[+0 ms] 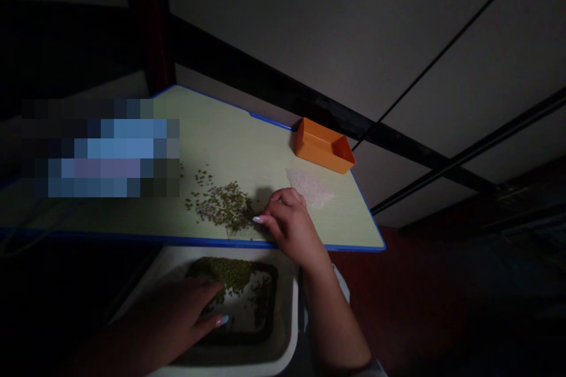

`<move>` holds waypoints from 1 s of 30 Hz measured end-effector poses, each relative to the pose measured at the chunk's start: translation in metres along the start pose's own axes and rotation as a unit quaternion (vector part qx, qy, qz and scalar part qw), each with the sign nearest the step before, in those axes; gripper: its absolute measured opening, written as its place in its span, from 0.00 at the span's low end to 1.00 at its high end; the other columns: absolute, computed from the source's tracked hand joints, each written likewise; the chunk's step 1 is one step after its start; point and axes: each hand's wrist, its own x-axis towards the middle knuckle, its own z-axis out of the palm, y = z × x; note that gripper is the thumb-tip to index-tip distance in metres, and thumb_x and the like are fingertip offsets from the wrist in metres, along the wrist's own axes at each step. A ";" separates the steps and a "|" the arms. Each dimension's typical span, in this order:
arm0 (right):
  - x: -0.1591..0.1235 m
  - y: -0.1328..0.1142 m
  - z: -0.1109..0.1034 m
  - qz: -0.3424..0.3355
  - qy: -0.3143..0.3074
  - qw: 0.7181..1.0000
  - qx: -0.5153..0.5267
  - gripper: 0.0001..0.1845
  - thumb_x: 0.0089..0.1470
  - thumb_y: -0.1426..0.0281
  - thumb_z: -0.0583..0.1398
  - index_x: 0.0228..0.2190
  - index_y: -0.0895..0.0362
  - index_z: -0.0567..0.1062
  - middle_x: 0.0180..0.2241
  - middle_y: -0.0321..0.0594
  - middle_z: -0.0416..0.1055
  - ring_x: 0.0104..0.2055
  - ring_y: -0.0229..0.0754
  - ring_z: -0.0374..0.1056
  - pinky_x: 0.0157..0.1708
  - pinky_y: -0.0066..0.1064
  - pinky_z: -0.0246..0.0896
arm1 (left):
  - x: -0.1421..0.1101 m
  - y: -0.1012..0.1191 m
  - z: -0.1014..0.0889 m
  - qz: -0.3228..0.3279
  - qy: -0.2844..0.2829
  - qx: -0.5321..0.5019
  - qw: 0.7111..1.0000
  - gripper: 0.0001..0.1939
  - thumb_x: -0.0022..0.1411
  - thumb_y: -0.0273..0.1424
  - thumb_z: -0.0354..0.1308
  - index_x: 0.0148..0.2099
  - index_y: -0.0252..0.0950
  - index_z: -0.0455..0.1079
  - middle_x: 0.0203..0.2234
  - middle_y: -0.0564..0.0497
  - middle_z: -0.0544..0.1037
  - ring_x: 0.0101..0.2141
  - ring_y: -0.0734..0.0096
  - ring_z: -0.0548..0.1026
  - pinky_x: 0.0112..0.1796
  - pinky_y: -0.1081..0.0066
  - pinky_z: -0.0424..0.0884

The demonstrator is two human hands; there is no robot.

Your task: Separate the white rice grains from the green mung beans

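Observation:
My right hand (285,221) rests at the front of the pale table. Its fingers are bent in a pinch at the right edge of a loose heap of green beans (230,203) mixed with pale grains. Anything between the fingertips is too small to make out. A separate patch of whitish grains, like rice (309,185), lies just beyond this hand. Lower down, my left hand (201,306) hangs over a white basin (289,330), thumb and fingers apart, with nothing visible between them. More green beans (232,274) are piled in the basin beside its fingertips.
An orange open box (325,153) stands at the table's far right corner. The table (230,129) has a blue edge, and the basin sits below its front side. A blurred-out patch (119,150) covers the table's left part. Pale panels (331,23) rise behind.

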 end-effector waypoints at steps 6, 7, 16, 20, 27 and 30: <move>-0.009 0.006 -0.002 0.010 0.035 0.999 0.025 0.12 0.71 0.71 0.70 0.32 0.51 0.79 0.44 0.42 0.77 0.54 0.52 0.71 0.57 0.45 0.63 | 0.000 0.004 -0.002 -0.003 -0.002 0.000 1.000 0.21 0.68 0.44 0.66 0.59 0.48 0.88 0.55 0.41 0.93 0.56 0.39 0.90 0.59 0.46 0.84; -0.012 0.008 -0.003 0.014 0.044 0.998 0.030 0.12 0.71 0.71 0.70 0.33 0.52 0.79 0.44 0.42 0.77 0.54 0.52 0.71 0.57 0.45 0.63 | 0.000 0.005 -0.003 -0.002 0.000 0.001 1.000 0.21 0.68 0.43 0.65 0.59 0.48 0.88 0.55 0.41 0.93 0.55 0.40 0.90 0.57 0.47 0.84; -0.031 0.019 -0.004 0.044 0.084 0.995 0.041 0.11 0.71 0.70 0.69 0.33 0.52 0.79 0.44 0.44 0.77 0.52 0.52 0.72 0.56 0.45 0.66 | 0.001 0.012 -0.011 -0.018 -0.037 0.040 0.998 0.25 0.69 0.42 0.64 0.64 0.43 0.86 0.61 0.37 0.90 0.61 0.37 0.88 0.64 0.43 0.82; -0.034 0.024 0.000 0.050 0.094 0.993 0.043 0.12 0.71 0.70 0.68 0.32 0.52 0.79 0.43 0.44 0.77 0.51 0.51 0.72 0.55 0.44 0.67 | 0.000 0.010 -0.009 -0.008 -0.026 0.031 0.999 0.24 0.69 0.42 0.65 0.63 0.44 0.87 0.60 0.38 0.91 0.59 0.37 0.89 0.63 0.42 0.82; -0.037 0.023 0.000 0.031 0.101 0.992 0.066 0.13 0.72 0.69 0.68 0.32 0.52 0.78 0.42 0.43 0.77 0.51 0.51 0.73 0.54 0.44 0.68 | 0.000 0.008 -0.003 -0.001 -0.008 0.026 1.000 0.24 0.68 0.43 0.66 0.62 0.44 0.87 0.58 0.37 0.92 0.58 0.35 0.89 0.62 0.40 0.83; -0.034 0.020 0.000 0.024 0.113 0.992 0.053 0.12 0.72 0.69 0.67 0.32 0.52 0.78 0.42 0.43 0.77 0.50 0.51 0.73 0.53 0.45 0.67 | 0.000 0.011 -0.004 -0.013 -0.019 0.033 0.999 0.25 0.69 0.42 0.65 0.63 0.43 0.87 0.60 0.37 0.91 0.59 0.36 0.89 0.63 0.41 0.83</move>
